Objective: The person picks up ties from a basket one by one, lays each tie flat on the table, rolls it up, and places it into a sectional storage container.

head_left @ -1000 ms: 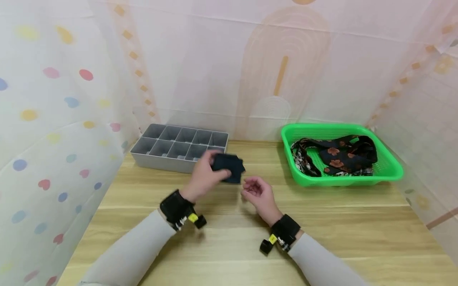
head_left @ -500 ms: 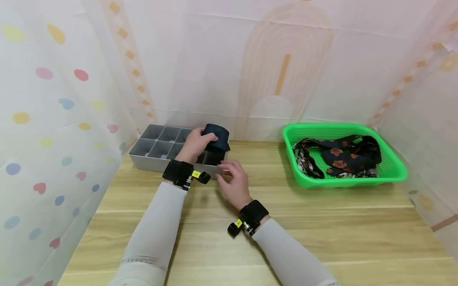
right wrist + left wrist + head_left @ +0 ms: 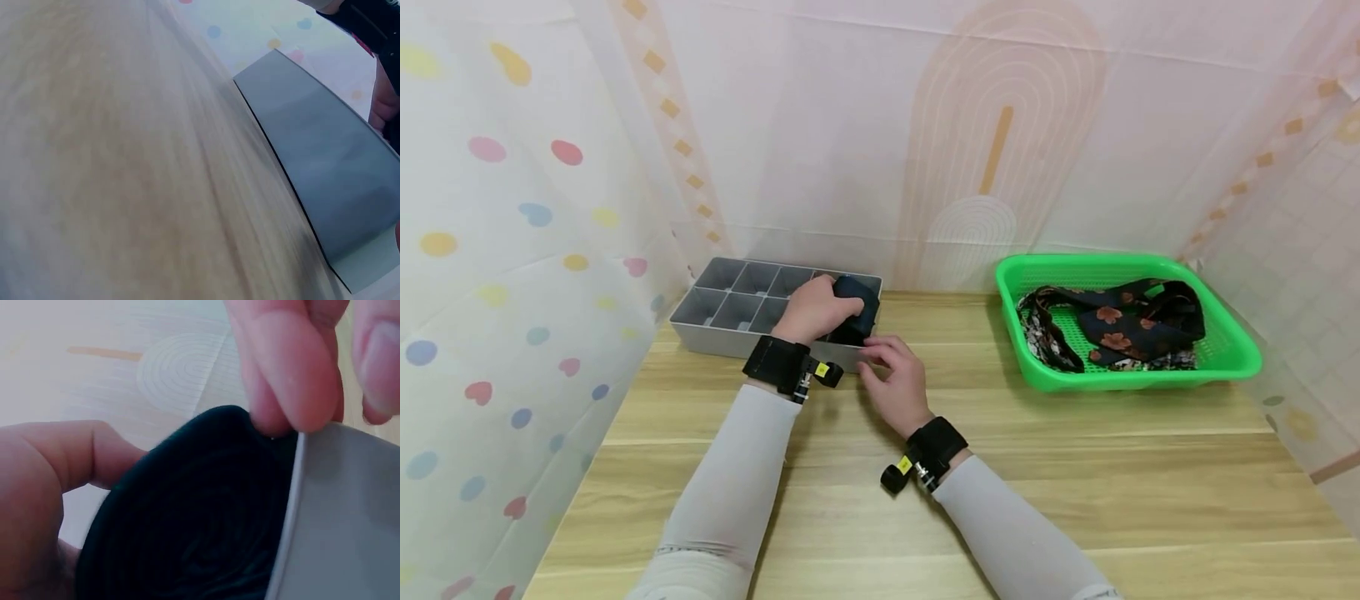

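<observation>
My left hand (image 3: 814, 310) holds a dark blue rolled-up necktie (image 3: 859, 310) at the right end of a grey divided organizer box (image 3: 730, 340). The roll sits partly down in a front right compartment. In the left wrist view, the spiral layers of the necktie (image 3: 194, 519) face the camera, close against the box's pale wall (image 3: 350, 500). My right hand (image 3: 897, 385) is at the box's front right corner, fingertips touching the rim beside the roll, fingers loosely bent. The right wrist view shows mainly the box's long side (image 3: 312, 144).
A green plastic basket (image 3: 1026, 367) stands at the right, with dark floral neckties (image 3: 1120, 329) lying loosely inside. Patterned curtain (image 3: 820, 150) hangs behind and on both sides of the wooden table (image 3: 1000, 517).
My left hand carried the rolled necktie from above the table back and left to the organizer, then lowered it into a compartment. My right hand moved left to the box's corner.
</observation>
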{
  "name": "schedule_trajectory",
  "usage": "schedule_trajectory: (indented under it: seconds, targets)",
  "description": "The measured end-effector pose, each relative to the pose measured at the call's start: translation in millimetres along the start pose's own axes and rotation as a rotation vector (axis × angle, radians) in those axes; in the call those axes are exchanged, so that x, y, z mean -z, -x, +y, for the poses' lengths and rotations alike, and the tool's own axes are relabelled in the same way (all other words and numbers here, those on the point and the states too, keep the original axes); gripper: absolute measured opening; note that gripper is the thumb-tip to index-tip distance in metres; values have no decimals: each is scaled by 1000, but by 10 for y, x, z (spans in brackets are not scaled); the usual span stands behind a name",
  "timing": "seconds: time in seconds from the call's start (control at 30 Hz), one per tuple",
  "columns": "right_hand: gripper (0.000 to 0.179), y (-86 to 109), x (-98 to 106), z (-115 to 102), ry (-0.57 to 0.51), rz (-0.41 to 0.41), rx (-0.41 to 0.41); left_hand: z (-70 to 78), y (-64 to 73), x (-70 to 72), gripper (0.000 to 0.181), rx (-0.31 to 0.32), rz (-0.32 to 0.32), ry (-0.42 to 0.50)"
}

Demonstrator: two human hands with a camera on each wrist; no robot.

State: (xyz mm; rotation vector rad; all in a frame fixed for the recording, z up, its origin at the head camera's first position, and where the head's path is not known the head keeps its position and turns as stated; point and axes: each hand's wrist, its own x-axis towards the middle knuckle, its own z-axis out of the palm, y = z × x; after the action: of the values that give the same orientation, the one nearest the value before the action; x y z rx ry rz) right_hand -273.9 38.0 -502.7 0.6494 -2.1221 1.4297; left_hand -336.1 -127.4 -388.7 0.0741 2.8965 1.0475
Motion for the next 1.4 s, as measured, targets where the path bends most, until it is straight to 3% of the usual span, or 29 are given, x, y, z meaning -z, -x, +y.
schedule_trajectory:
  seconds: [0.17, 0.6, 0.7, 0.93, 1.03, 1.2, 1.3, 1.4]
  targets:
    - [13, -13, -4, 6, 1, -2, -1, 6, 12, 24, 63, 2, 2, -43]
    - [16, -5, 0, -13, -22, 12, 16, -39, 15, 78, 37, 25, -38, -42]
    - [17, -5, 4, -17, -16, 11, 18, -4, 17, 36, 41, 14, -17, -104]
    - [16, 1, 8, -28, -4, 2, 14, 111, 39, -139, 70, 23, 68, -313]
    - [16, -1, 8, -32, -3, 5, 21, 139, 59, -156, 65, -7, 65, -322]
    - [17, -1, 8, -30, -4, 6, 25, 149, 90, -80, 31, -54, 9, -259]
    - [17, 2, 5, -30, -3, -1, 15, 141, 85, -60, 33, -77, -32, -268]
    - [17, 6, -1, -28, 9, -6, 9, 130, 84, -61, 38, -110, -35, -296]
